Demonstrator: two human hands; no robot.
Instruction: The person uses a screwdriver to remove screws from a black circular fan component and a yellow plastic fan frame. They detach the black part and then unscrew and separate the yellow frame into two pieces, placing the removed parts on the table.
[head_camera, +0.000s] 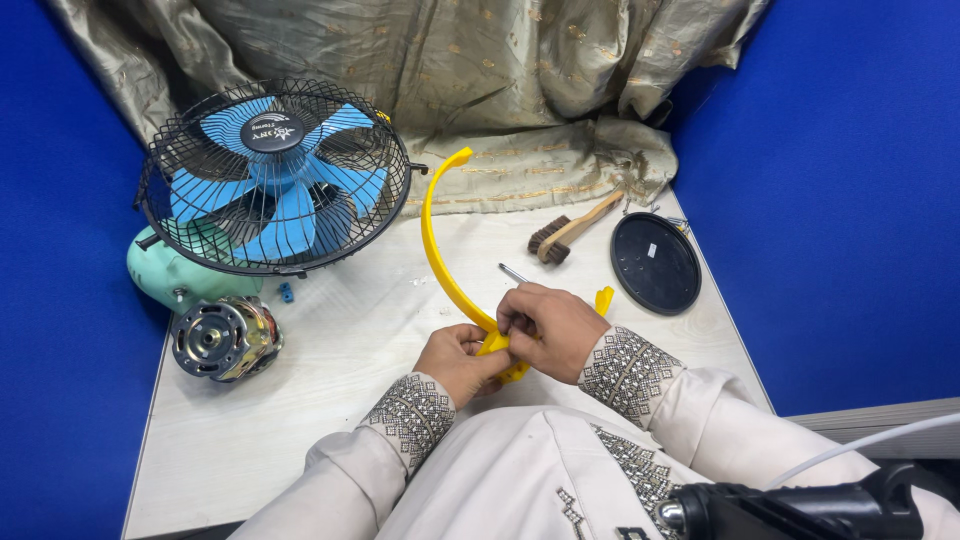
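Both my hands meet at the near middle of the white table (330, 330). My left hand (458, 362) grips the lower end of a curved yellow plastic band (432, 235) that arcs up and away toward the fan. My right hand (547, 326) is closed over the same end of the band, with a thin metal tool shaft (512, 272) sticking out beyond its fingers. A short yellow tip (603, 299) shows just right of my right hand.
A fan with blue blades and a black wire cage (275, 175) stands at the left on a mint-green housing (165, 275). A bare motor (222, 338) lies in front of it. A wooden brush (572, 230) and a black round disc (655, 262) lie at the right. Beige cloth (450, 80) drapes behind.
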